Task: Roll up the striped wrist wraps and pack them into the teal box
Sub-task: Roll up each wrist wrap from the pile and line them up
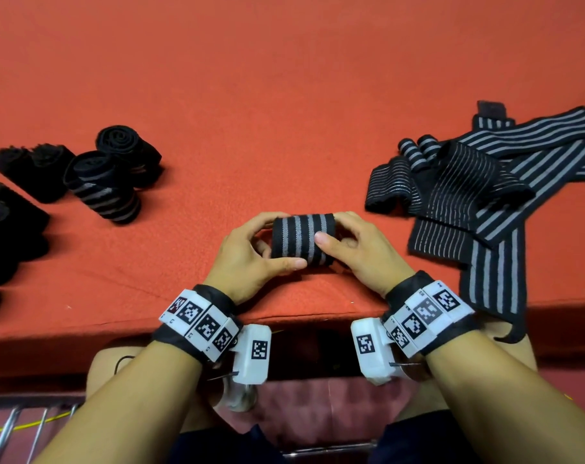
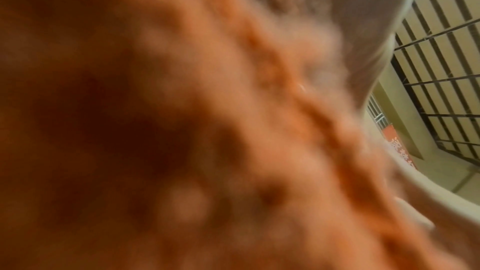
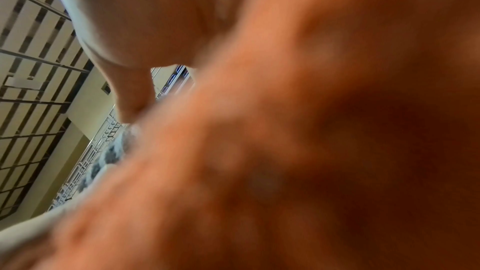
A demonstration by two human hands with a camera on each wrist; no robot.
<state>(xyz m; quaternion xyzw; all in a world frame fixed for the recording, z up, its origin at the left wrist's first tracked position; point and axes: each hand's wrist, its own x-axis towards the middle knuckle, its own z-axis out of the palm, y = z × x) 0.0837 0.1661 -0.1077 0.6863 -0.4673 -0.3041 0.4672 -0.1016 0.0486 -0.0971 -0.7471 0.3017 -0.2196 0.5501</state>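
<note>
Near front edge, centre of red tabletop [image 1: 284, 78]: rolled striped wrist wrap [image 1: 301, 241], lying sideways, held by both hands
left hand [image 1: 251, 256]: fingers curled round roll's left end, thumb along its near side
right hand [image 1: 358, 252]: fingers curled round right end, thumb pressed on top
Left edge: finished rolls [image 1: 107, 175], clustered, some upright
Right edge: unrolled striped wraps [image 1: 478, 195], piled, one draped over front edge
Wrist views: blurred skin, finger detail unreadable

Both wrist views are blurred orange, the unrolled wraps [image 1: 505, 195] run off the head view's right edge, and black rolls [image 1: 3, 229] off its left.
</note>
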